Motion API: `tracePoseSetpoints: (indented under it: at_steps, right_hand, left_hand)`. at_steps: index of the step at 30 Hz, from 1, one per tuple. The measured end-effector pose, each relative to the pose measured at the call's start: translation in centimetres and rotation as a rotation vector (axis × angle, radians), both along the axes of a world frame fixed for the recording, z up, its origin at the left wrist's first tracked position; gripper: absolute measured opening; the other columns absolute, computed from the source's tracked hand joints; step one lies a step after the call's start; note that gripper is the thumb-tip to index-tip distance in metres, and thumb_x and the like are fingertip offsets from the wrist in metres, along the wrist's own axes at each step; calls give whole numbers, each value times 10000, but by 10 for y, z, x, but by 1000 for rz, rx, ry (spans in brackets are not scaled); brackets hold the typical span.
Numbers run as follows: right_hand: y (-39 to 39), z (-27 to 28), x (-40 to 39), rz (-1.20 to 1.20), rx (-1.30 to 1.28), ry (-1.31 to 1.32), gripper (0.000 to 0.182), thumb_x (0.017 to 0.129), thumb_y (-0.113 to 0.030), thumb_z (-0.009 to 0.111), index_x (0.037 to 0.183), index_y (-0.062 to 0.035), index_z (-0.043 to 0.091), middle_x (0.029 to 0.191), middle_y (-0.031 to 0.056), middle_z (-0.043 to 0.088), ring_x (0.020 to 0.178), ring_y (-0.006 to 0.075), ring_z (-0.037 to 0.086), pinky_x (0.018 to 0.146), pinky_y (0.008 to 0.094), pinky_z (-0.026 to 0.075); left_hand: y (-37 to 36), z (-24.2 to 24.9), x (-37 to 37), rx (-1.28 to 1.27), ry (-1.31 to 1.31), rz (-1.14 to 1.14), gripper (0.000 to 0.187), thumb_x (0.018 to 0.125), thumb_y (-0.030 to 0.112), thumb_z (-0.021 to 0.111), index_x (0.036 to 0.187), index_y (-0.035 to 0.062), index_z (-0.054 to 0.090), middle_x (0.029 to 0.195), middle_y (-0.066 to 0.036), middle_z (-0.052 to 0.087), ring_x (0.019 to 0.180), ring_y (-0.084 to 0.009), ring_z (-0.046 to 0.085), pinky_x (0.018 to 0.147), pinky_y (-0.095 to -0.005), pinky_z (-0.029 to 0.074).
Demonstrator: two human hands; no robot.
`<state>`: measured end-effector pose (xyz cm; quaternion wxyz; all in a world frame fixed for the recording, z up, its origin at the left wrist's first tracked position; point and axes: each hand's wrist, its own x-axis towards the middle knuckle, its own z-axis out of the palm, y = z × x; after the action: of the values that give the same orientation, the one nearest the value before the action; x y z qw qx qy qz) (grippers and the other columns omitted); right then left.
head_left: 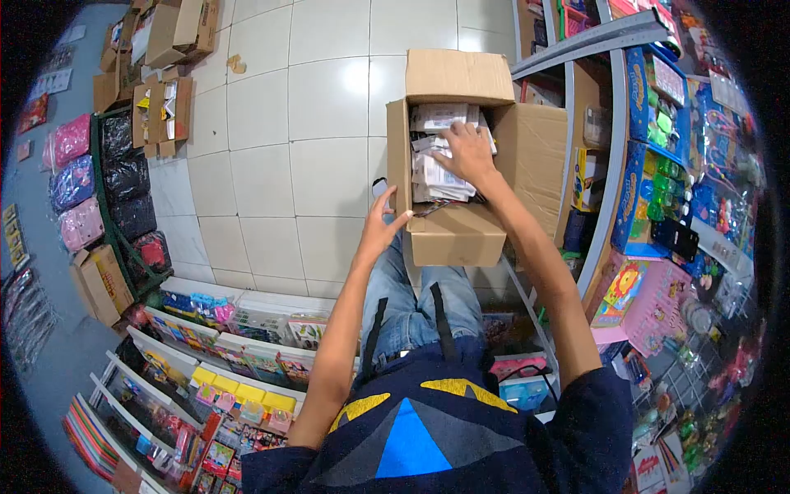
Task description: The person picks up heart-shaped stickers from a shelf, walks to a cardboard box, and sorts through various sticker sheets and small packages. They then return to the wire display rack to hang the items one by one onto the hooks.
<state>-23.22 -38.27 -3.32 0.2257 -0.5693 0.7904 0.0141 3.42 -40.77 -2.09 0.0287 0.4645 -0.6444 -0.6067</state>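
At the centre of the frame an open cardboard box [448, 235] rests on the person's lap. The right hand [467, 152] lies flat on the white packets [436, 169] inside it, while the left hand [380, 222] touches the box's left wall, fingers spread. Toy shelves [658, 165] fill the right edge.

No legible text anywhere in the head view. The white packets [440, 156] in the open cardboard box [448, 235] carry print, too small and blurred to read. Same for the toy packaging on the right-hand shelves [658, 132] and the boxed sets on the lower-left rack [239, 362]: colours and graphics only, no brand, number or sign resolvable.
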Motion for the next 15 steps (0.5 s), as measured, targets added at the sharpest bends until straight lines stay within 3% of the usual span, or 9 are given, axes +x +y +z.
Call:
tracePoseSetpoints:
  at_steps: [1,2,5,9,15]
  right_hand:
    - [-2,-4,-2,-25,-263,15,643,801,-491,682,1309,-131,518,1275,143,542,1219,284,488,994,505,338]
    - [-8,-9,-4,-3,-353,177,624,838,-513,636,1309,-123,512,1240,145,559,1183,290,513,994,496,361]
    - [-32,-27,-9,-28,-12,63,659,824,-530,643,1315,-113,504,1239,144,559,1193,295,504,1017,538,347]
    - [-45,-30,-7,99,213,68,743,819,-650,563,1309,-93,526,1232,163,568,1192,316,515,1052,552,322]
    - [-30,-58,-5,-170,47,73,736,844,-640,516,1303,-66,532,1196,187,591,1168,332,524,1011,532,339]
  left_hand:
    - [0,3,-1,8,-6,2,700,805,258,763,1405,89,444,1372,-119,505,975,-219,590,861,-350,505]
    - [-2,6,-2,23,-14,4,697,806,256,761,1404,91,445,1370,-122,504,981,-222,587,870,-355,501]
    - [-5,12,-4,48,-35,7,686,810,250,757,1402,96,447,1365,-126,500,1008,-233,580,896,-367,489]
    - [-2,10,-5,29,-11,37,685,785,229,769,1382,87,464,1323,-130,518,1013,-247,575,897,-374,484]
    - [-6,8,-3,55,-14,17,678,788,214,769,1377,80,461,1339,-120,499,1067,-241,557,926,-373,472]
